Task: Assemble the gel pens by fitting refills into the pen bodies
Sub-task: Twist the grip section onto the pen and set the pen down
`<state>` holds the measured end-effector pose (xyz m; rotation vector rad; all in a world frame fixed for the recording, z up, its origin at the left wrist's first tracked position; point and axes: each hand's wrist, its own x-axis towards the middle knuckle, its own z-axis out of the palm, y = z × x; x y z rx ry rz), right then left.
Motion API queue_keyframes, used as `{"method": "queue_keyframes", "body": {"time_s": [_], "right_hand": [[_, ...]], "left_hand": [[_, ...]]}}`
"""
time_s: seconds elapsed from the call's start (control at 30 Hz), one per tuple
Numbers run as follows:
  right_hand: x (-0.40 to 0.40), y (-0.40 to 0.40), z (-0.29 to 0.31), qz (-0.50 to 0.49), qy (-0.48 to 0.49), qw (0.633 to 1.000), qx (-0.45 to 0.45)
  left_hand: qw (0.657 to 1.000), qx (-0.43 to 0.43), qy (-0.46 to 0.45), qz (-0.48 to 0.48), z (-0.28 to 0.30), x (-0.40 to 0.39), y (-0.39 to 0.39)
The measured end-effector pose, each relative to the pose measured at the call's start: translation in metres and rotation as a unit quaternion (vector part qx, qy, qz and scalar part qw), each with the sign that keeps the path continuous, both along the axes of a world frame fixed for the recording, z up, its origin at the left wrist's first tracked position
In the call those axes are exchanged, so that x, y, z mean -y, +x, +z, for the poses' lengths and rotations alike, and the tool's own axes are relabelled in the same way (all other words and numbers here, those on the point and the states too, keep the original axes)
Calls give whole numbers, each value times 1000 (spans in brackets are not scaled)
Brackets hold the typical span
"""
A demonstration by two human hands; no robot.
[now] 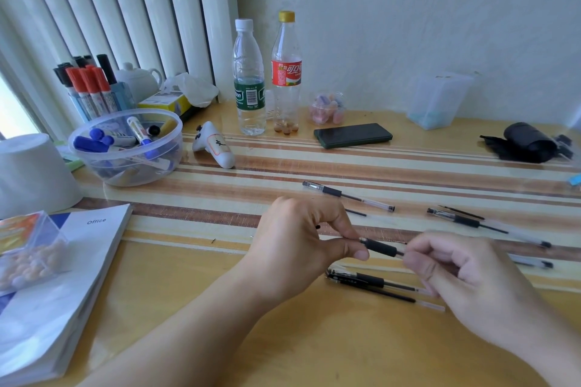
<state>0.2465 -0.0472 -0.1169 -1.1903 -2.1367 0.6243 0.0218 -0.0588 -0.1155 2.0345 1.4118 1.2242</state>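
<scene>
Both forearms reach in over the bench (314, 355). Left hand (301, 239) pinches the pen body (379, 247) at its tip end; right hand (465, 273) pinches the other end, just right of the black grip sleeve. Pen held between hands, above bench. Looks light, stiff, slick plastic; rubber sleeve likely the surest hold. Loose refills (393, 294) lie just below the right hand.

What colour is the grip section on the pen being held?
Black, on the grip between the left hand and right hand; head view.
</scene>
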Motion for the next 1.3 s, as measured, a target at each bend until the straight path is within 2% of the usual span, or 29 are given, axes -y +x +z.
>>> {"method": "queue_keyframes", "body": {"time_s": [0.07, 0.17, 0.33, 0.43, 0.6, 0.77, 0.83, 0.93, 1.0, 1.1, 1.3], "right_hand": [[0, 0, -2, -4, 4, 1000, 24], [0, -1, -1, -24, 26, 998, 48], [2, -1, 1, -48, 69, 996, 20], [2, -2, -1, -42, 97, 994, 7], [3, -4, -4, -20, 91, 996, 3], [-2, -3, -10, 13, 46, 998, -46], [-2, -6, -10, 16, 46, 998, -51], [0, -7, -7, 3, 75, 997, -34], [-1, -4, -5, -19, 80, 995, -63], [-6, 1, -4, -63, 112, 989, -75], [-10, 1, -8, -58, 128, 988, -65]], "left_hand": [[1000, -11, 1, -8, -1, 0, -1], [997, -73, 2, -3, 3, 0, -2], [985, -175, 6, -5, 1, -4, -8], [979, -201, 12, -12, -5, -6, -8], [974, -207, 94, -14, -7, -8, -8], [977, -171, 124, -18, -1, -5, -4], [989, -118, 91, -16, 6, -3, -3], [999, 8, -17, -41, 7, -8, -13], [997, -5, -54, -57, 3, -12, -20], [995, -79, -40, -53, -6, -16, -23], [996, -22, -73, -48, -4, -14, -16]]}}
